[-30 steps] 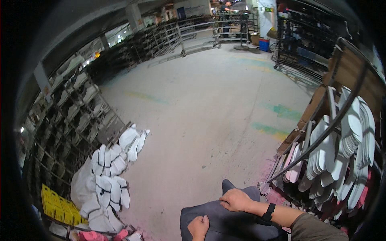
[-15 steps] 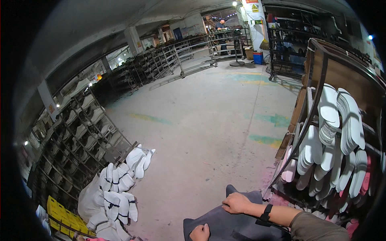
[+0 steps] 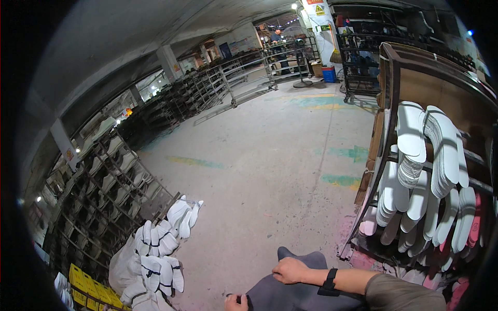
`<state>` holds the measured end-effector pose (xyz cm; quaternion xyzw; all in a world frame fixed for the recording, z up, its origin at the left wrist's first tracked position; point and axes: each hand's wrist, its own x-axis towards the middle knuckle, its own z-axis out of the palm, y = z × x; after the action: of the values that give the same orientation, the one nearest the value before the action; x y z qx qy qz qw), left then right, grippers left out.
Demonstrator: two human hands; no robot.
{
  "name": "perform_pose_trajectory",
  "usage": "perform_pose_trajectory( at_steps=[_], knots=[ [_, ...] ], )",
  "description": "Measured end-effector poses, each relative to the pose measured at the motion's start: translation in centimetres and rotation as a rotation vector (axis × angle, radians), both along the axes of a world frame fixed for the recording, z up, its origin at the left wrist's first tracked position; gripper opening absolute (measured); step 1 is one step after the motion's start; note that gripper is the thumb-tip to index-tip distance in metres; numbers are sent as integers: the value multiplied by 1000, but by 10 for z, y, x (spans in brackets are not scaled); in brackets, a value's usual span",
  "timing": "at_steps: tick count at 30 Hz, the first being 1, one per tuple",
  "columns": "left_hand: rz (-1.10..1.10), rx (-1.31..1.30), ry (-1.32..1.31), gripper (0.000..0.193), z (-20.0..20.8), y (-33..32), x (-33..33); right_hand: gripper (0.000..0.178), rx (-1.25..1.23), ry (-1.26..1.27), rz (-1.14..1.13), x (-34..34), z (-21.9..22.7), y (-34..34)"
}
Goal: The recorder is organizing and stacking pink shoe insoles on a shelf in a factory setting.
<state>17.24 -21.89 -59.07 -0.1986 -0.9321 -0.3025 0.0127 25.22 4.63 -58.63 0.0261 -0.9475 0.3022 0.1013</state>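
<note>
A dark grey cloth (image 3: 295, 290) with stitched-looking edges spreads in front of me at the bottom of the view. My right hand (image 3: 290, 270) is closed on its upper part, fingers curled, with a black band round the wrist. At the cloth's left edge my left hand (image 3: 236, 302) is closed, thumb pressed against the curled fingers. A dark bit of the cloth shows beside that thumb. Most of the left hand and the lower cloth fall outside the picture.
To the right, a metal rack (image 3: 389, 155) holds stacks of white insoles (image 3: 443, 155) and some pink ones. Tied white bundles (image 3: 161, 272) lie at lower left by a yellow crate (image 3: 85, 285) and a shoe rack (image 3: 111, 176). Far off, a person (image 3: 277, 37) stands behind metal railings (image 3: 249, 88).
Both hands and the cloth have shifted left in the picture, the left hand further down toward the lower edge. The surroundings have shifted slightly too, as the view has turned a little.
</note>
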Motion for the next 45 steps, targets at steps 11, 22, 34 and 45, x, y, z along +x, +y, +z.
perform_pose_trajectory(
  at_steps=[11, 22, 34, 45],
  knots=[
    [-152, -219, -135, 48, -35, 12, -28, 25, 65, -5, -18, 5, 10, 1],
    [-150, -101, -52, 46, -43, -10, -25, 27, 90, -72, 26, 3, 16, -14],
    [-67, -195, -256, 51, -38, -5, -31, 26, 76, -194, -40, -20, -15, -7],
    [-111, -124, -203, 44, -41, 15, -30, 26, -25, -84, -39, -17, -35, 7]
  ],
)
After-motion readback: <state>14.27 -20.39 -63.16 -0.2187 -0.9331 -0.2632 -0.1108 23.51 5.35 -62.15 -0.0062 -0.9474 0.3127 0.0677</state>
